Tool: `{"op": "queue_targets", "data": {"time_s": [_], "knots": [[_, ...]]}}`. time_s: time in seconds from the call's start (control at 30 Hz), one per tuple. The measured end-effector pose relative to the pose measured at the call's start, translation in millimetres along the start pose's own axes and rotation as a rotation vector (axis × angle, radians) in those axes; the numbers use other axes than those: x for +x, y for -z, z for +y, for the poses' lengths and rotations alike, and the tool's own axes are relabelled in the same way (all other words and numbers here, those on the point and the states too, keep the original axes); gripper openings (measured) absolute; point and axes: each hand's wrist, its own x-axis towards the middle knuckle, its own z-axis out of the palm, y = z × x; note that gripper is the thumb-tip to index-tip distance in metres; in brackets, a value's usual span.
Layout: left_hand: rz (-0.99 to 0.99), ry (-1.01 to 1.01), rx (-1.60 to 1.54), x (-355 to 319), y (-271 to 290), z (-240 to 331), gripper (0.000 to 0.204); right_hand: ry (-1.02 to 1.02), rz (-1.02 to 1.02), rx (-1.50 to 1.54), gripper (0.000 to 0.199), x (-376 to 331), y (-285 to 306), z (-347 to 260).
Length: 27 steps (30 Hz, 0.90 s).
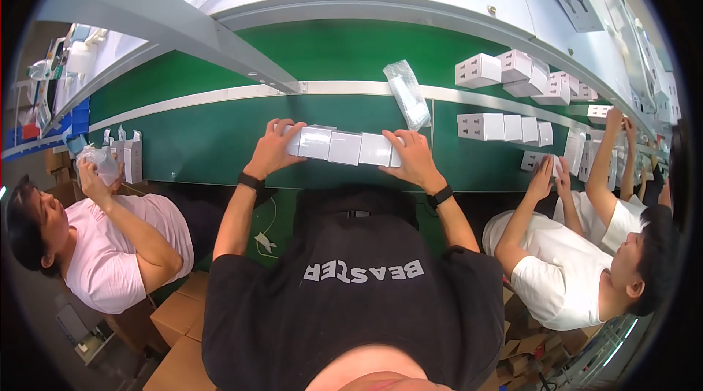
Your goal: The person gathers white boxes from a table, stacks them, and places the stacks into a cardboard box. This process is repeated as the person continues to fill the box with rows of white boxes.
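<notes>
Between my two hands lies a row of several small white boxes (345, 148), side by side and slightly out of line, above the near part of the green table (198, 135). My left hand (279, 146) is closed around the box at the left end. At the right end, my right hand (413, 157) grips the last box, fingers on top and thumb toward the middle. Whether the row rests on the table or is lifted a little, I cannot tell. Just beyond my right hand lies a clear plastic bag (406, 94) with something pale inside.
More white boxes (483, 127) stand in rows to the right, with others (480, 70) behind a metal rail (351, 88). A grey post (242, 54) rises at left. A person in pink (124, 244) handles plastic; a person in white (556, 259) handles boxes. Cartons (183, 310) stand behind.
</notes>
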Motion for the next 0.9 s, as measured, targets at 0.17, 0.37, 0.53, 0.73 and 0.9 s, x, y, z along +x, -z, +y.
{"op": "queue_targets", "data": {"time_s": [0.17, 0.37, 0.53, 0.73, 0.9], "knots": [[0.034, -0.118, 0.043, 5, 1, -8, 0.102, -0.089, 0.055, -0.102, 0.101, -14, 3, -3], [-0.047, -0.137, -0.049, 11, 0, -6, 0.096, -0.162, 0.043, 0.084, 0.098, -17, -6, 2], [-0.076, -0.215, 0.003, 25, -2, -22, 0.098, -0.126, -0.004, 0.019, 0.095, -5, -3, -7], [-0.142, -0.356, 0.009, 71, 5, -44, 0.093, -0.284, -0.027, 0.025, 0.091, -4, 0, -9], [-0.357, -0.557, 0.004, 112, 62, 23, 0.091, -0.551, -0.03, 0.096, 0.088, -65, 39, -61]]}}
